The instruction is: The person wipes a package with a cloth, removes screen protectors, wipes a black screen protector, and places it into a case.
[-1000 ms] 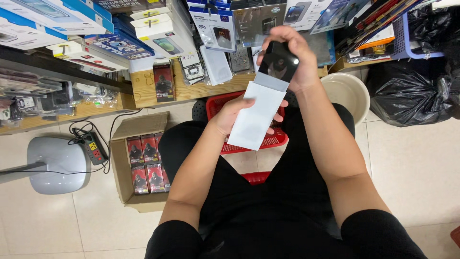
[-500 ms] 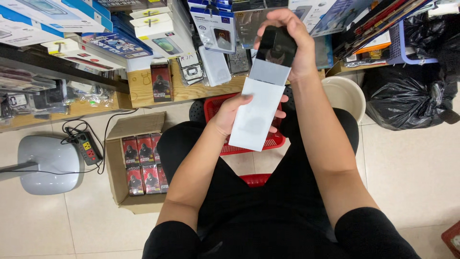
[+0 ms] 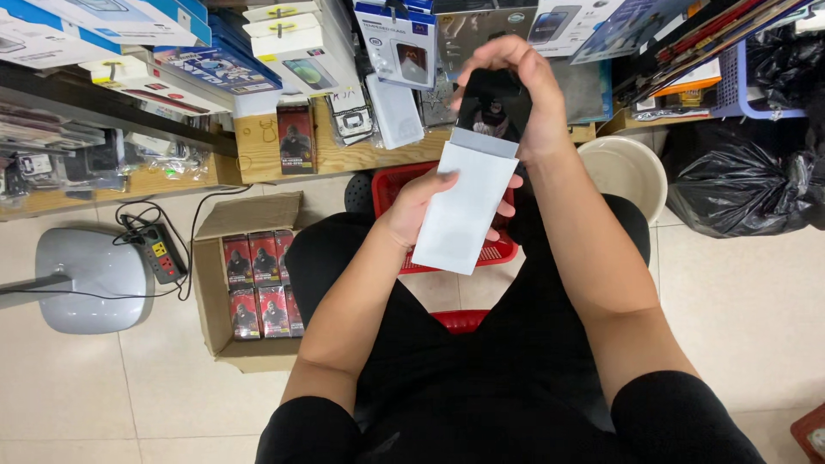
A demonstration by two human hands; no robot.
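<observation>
My left hand (image 3: 418,206) grips a flat white sleeve (image 3: 464,206) from behind, tilted with its open end up and to the right. My right hand (image 3: 524,82) pinches a black inner box (image 3: 491,110) that sticks partly out of the sleeve's top end. Both are held above my lap, over a red plastic basket (image 3: 503,252). I am seated, in black clothes.
A cardboard box (image 3: 215,283) with several red-and-black packs (image 3: 258,283) sits on the tile floor at left. A grey lamp base (image 3: 86,279) and a power strip (image 3: 161,253) lie further left. Shelves of packaged goods (image 3: 301,51) run along the top; a white bucket (image 3: 632,172) and black rubbish bags (image 3: 743,185) stand right.
My right hand has drawn the black inner box further out of the white sleeve, upward. The left hand keeps its hold on the sleeve.
</observation>
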